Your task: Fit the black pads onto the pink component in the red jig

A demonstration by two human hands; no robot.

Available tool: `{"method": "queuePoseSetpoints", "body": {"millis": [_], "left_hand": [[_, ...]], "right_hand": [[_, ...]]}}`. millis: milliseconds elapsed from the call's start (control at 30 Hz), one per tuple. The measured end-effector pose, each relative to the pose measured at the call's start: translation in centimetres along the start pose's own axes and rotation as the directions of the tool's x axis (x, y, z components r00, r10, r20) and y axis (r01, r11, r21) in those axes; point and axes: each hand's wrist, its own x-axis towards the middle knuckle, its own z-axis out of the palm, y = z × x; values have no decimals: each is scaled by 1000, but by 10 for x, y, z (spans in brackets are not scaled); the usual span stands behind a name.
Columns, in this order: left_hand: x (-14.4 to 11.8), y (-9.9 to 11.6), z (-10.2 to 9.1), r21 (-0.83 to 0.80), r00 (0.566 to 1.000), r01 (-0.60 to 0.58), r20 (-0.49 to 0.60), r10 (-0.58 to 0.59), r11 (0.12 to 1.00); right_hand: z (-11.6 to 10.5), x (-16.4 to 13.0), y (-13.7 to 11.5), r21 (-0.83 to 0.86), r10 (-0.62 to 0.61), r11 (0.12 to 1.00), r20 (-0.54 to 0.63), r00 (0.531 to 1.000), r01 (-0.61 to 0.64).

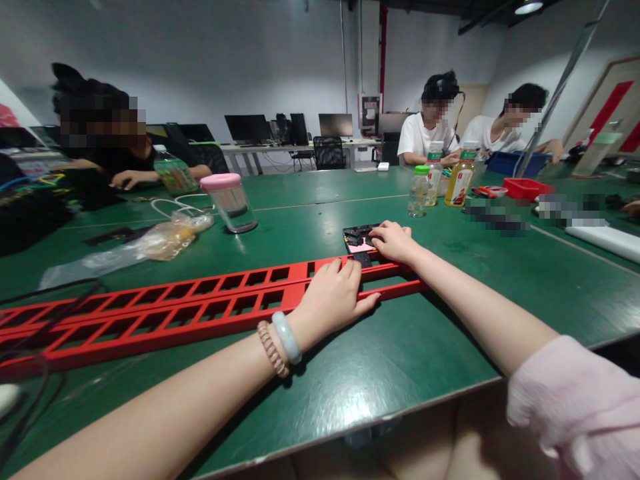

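Note:
A long red slotted metal rack [165, 310] lies across the green table [400, 360] from the left edge to the middle. My left hand [334, 297] rests flat on its right end, fingers spread over the rails, holding nothing. My right hand [395, 241] reaches just past the rack's end to a small open tray [357, 239] of black parts with a pink lining; its fingertips touch the tray's contents, and whether it pinches a part is hidden.
A pink-lidded clear jar [230, 202], a plastic bag [155, 243], white cable and several drink bottles [419, 191] stand further back. A red tray [525, 188] sits at the right. Three other people sit around the table. Black cables [30, 373] lie at the near left.

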Motion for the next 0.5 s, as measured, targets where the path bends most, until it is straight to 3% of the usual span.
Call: {"method": "queuePoseSetpoints", "body": {"millis": [200, 500], "left_hand": [[1, 0, -1, -8, 1000, -5, 7, 5, 1000], [1, 0, 0, -12, 1000, -2, 10, 2, 1000]], "right_hand": [[-2, -1, -1, 2, -9, 1000, -42, 999, 9], [-7, -3, -3, 22, -155, 988, 12, 988, 155]]}}
